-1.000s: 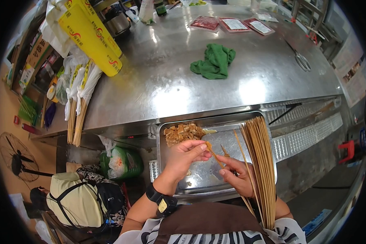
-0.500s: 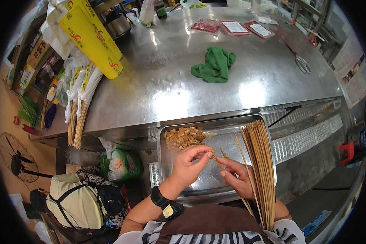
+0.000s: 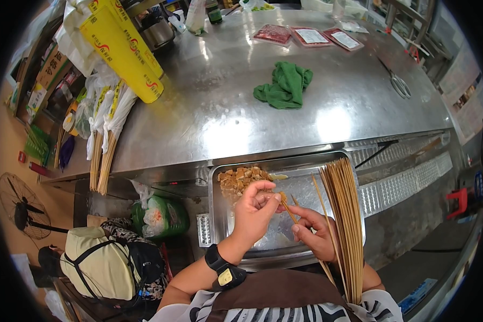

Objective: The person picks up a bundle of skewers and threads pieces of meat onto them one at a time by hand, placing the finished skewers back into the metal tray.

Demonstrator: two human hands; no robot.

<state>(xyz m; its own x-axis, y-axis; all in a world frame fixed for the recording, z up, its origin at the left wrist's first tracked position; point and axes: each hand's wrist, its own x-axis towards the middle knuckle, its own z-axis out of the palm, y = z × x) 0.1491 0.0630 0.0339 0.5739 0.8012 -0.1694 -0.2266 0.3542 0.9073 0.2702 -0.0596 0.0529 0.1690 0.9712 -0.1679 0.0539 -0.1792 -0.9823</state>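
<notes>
My left hand (image 3: 256,210) pinches a small brown food piece (image 3: 282,197) at the tip of a thin bamboo skewer (image 3: 290,212). My right hand (image 3: 317,232) grips that skewer lower down, over a steel tray (image 3: 222,236) on my lap. A pile of brown food pieces (image 3: 240,178) lies in the tray's far left corner. A thick bundle of bare bamboo skewers (image 3: 344,214) rests along the tray's right side, partly under my right hand.
A steel table (image 3: 225,118) holds a green cloth (image 3: 285,86), scissors (image 3: 397,81), packed meat trays (image 3: 306,36) and yellow wrap boxes (image 3: 123,48). Bagged skewer bundles (image 3: 104,139) hang at its left edge. A backpack (image 3: 110,263) and a fan (image 3: 22,210) sit on the floor to the left.
My left hand has shifted slightly right and curled tighter over the skewer tip, pushing the food piece onto it. My right hand and the skewer bundle have stayed put.
</notes>
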